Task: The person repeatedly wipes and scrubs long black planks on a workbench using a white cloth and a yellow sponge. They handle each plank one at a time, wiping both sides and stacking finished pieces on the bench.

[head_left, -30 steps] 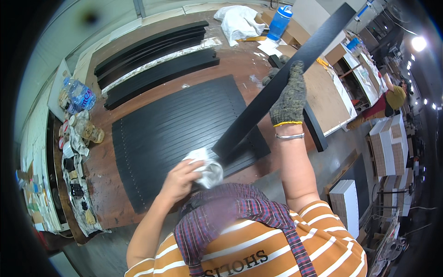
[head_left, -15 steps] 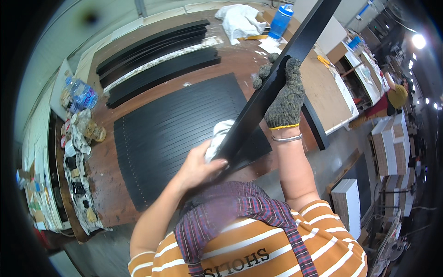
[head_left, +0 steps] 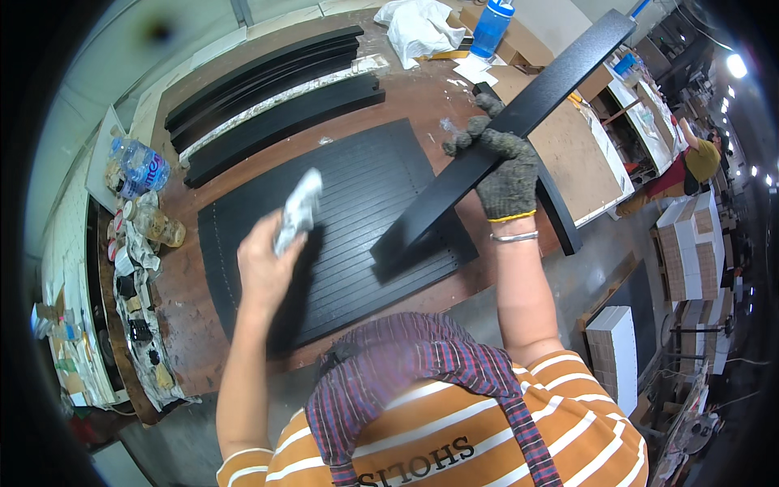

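My bare left hand [head_left: 264, 258] pinches a crumpled white cloth [head_left: 301, 209]. It hovers over several dark slats [head_left: 341, 183] laid side by side on the brown table [head_left: 182, 280]. A grey knitted glove covers my right hand [head_left: 510, 166], which is wrapped round a long black board [head_left: 564, 85]. That board is raised and slants from the lower left to the upper right, its lower end over the slats. Beneath my right forearm and glove, another black board [head_left: 558, 215] lies along the table's right edge, partly hidden.
Stacked black boards [head_left: 276, 130] lie at the far left of the table. A white plastic bag [head_left: 418, 31] and a blue bottle [head_left: 492, 31] stand at the back. Clear bottles [head_left: 144, 166] and jars [head_left: 158, 223] line the left side. A co-worker [head_left: 698, 162] is far right.
My left hand with the cloth has come off the board's lower end and moved left. The board has tilted flatter, its upper end swinging right, and my right hand's grip has shifted.
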The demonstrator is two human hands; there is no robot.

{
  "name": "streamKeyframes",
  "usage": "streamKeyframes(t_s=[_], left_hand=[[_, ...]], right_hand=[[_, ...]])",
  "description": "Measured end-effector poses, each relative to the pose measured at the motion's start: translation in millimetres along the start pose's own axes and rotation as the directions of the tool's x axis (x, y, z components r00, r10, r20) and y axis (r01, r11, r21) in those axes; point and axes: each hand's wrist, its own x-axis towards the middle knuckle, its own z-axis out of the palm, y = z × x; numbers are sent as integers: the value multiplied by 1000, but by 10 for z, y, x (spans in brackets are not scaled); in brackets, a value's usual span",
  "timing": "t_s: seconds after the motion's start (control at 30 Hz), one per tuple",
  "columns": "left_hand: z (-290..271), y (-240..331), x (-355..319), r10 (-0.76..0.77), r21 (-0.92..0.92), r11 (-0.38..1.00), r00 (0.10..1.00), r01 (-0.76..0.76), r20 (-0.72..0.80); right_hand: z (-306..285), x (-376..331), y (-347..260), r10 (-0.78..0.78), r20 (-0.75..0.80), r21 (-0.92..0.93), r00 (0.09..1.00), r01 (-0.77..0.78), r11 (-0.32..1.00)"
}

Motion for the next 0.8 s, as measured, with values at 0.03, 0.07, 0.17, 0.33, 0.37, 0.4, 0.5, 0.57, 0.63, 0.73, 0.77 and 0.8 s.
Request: streamKeyframes(t_s=[0.03, 0.07, 0.17, 0.33, 0.37, 0.4, 0.5, 0.57, 0.63, 0.73, 0.77, 0.8], left_hand=[[-21, 109, 163, -44, -194, 980, 999, 44, 3], [46, 275, 319, -21, -310, 950, 1000, 23, 9], [357, 768, 540, 340, -342, 878, 939, -335, -49], [576, 503, -170, 512, -185, 857, 837, -482, 192], [533, 289, -343, 498, -206, 866, 829, -457, 256], [490, 97, -507, 420, -183, 907, 835, -379, 355], [290, -269, -603, 52, -89, 996, 921, -20, 386], [207, -178, -419, -20, -171, 985, 999, 24, 27], [180, 144, -179, 10, -260, 964, 984, -57, -180], [357, 714, 51, 312, -112, 939, 943, -324, -113], [479, 832, 85, 465, -104, 878, 884, -467, -40], [576, 866, 108, 532, 12, 840, 827, -543, 182]], right_hand=[[59, -4, 61, 40, 5, -9, 999, -40, 999], [124, -28, 154, 43, 5, -11, 999, -43, 999], [268, 23, 313, 17, -267, -1, 964, -18, 1000], [152, 93, 77, 28, -224, -15, 974, -32, 999], [106, 74, 3, -6, -191, -21, 981, 2, 1000], [76, 82, -48, -33, -192, -98, 981, 14, 995], [13, 75, -150, 43, -107, -70, 993, -51, 996], [-10, 92, -74, 191, -157, -172, 969, -217, 961], [-70, 89, 57, 419, 35, -19, 907, -419, 908], [-159, 16, 532, 527, 439, -643, 727, -156, 750], [-240, -106, 572, 636, 342, -605, 692, -355, 712], [-285, -209, 643, 724, 312, -391, 615, -612, 688]])
